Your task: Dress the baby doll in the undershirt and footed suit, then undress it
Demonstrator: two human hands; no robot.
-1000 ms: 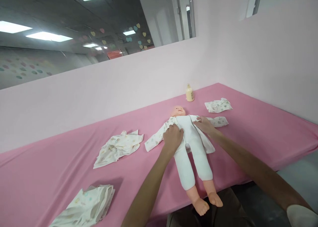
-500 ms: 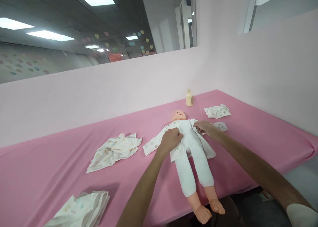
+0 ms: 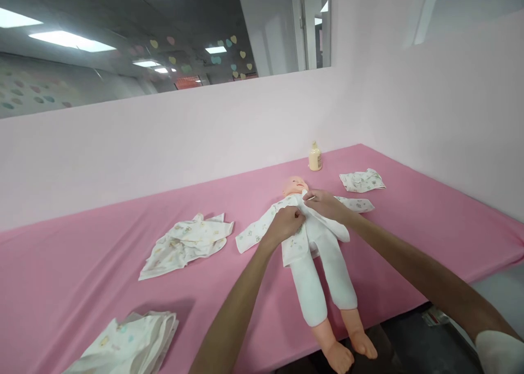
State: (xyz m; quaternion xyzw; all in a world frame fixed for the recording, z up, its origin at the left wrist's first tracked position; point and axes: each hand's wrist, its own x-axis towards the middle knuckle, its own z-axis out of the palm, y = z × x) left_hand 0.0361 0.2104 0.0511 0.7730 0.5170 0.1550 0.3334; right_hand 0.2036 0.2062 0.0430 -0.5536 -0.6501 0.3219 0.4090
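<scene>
A baby doll (image 3: 336, 273) with a white cloth body lies on its back, its feet toward me. It wears a white printed baby shirt (image 3: 295, 247) that opens down the front, with both sleeves stretched out sideways. My left hand (image 3: 285, 225) is closed on the shirt's left front edge at the doll's chest. My right hand (image 3: 325, 205) pinches the other front edge near the doll's neck and holds it across the chest. The two hands are close together, and their fingertips partly hide the cloth edges.
A pink sheet (image 3: 229, 303) covers the table. Crumpled printed clothing (image 3: 186, 245) lies left of the doll, with a folded cloth stack (image 3: 126, 344) nearer me. A pale yellow bottle (image 3: 315, 158) stands by the wall, and a folded printed cloth (image 3: 362, 180) lies at the right.
My right hand has moved left and up, bringing the right front edge of the shirt over the doll's chest. My left hand stays at the left edge. The view has shifted slightly.
</scene>
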